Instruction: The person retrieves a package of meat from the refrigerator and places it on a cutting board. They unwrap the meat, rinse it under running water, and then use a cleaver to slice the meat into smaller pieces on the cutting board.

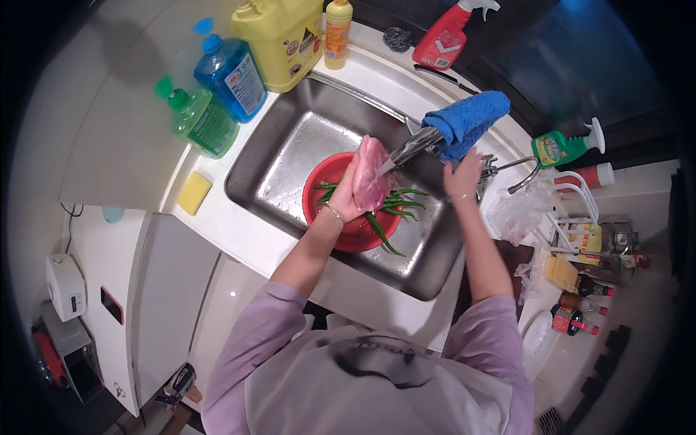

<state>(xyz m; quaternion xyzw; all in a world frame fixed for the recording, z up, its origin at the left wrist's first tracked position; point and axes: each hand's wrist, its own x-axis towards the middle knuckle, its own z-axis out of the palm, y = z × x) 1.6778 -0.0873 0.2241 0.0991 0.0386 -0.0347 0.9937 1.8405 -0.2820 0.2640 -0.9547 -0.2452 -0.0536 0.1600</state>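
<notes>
My left hand (343,197) grips a slab of raw pink meat (371,176) above a red plastic bowl (314,204). Water runs onto the meat from the metal faucet (416,145), which has a blue towel (467,120) wrapped over its upper part. Long green chili peppers (383,231) lie in the bowl, some sticking out past its rim. The bowl stands in a stainless steel sink (288,144). Slightly blurred, my right hand (463,176) is just below the towel, beside the faucet's base; whether its fingers touch anything is unclear.
Left of the sink are a yellow sponge (194,193), a green pump bottle (204,122), a blue pump bottle (231,76) and a yellow jug (280,43). A thin curved spout (524,161) and a plastic bag (516,212) are at the right. A red spray bottle (443,38) stands behind.
</notes>
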